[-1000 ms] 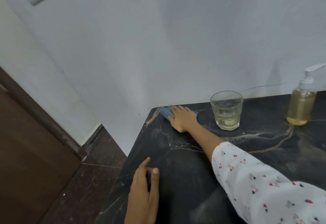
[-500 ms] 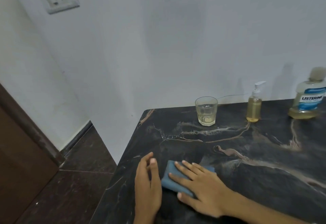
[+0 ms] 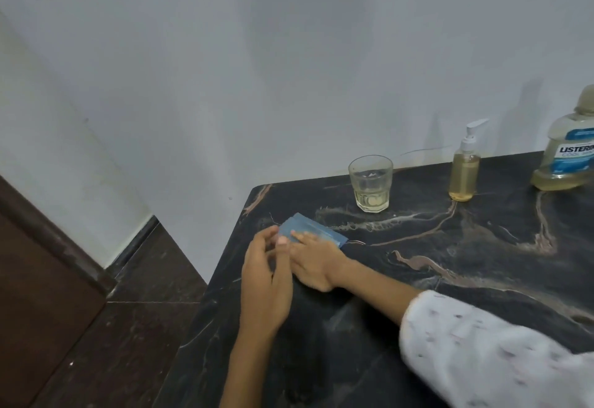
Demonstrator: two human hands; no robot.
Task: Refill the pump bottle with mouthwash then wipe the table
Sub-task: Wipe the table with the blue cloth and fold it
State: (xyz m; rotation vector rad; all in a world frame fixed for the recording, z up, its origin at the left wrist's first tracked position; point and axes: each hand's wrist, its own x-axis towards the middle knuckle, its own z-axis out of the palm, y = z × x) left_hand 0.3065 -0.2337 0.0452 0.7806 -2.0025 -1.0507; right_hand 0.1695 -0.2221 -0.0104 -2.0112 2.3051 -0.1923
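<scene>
Right hand [image 3: 316,263] flat on folded blue cloth [image 3: 308,231], fingers straight, pressing it to black veined marble desk [image 3: 450,279] near far-left corner. Left hand [image 3: 266,282] beside it, grip loose, holding nothing. Clear pump bottle of yellow mouthwash [image 3: 464,169] stands at back, between glass tumbler [image 3: 371,184] and Listerine bottle [image 3: 567,153].

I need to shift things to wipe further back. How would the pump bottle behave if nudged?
The pump bottle looks tall and narrow, so it probably tips easily. It seems nearly full, likely giving some weight. On the polished table it may slide.
</scene>
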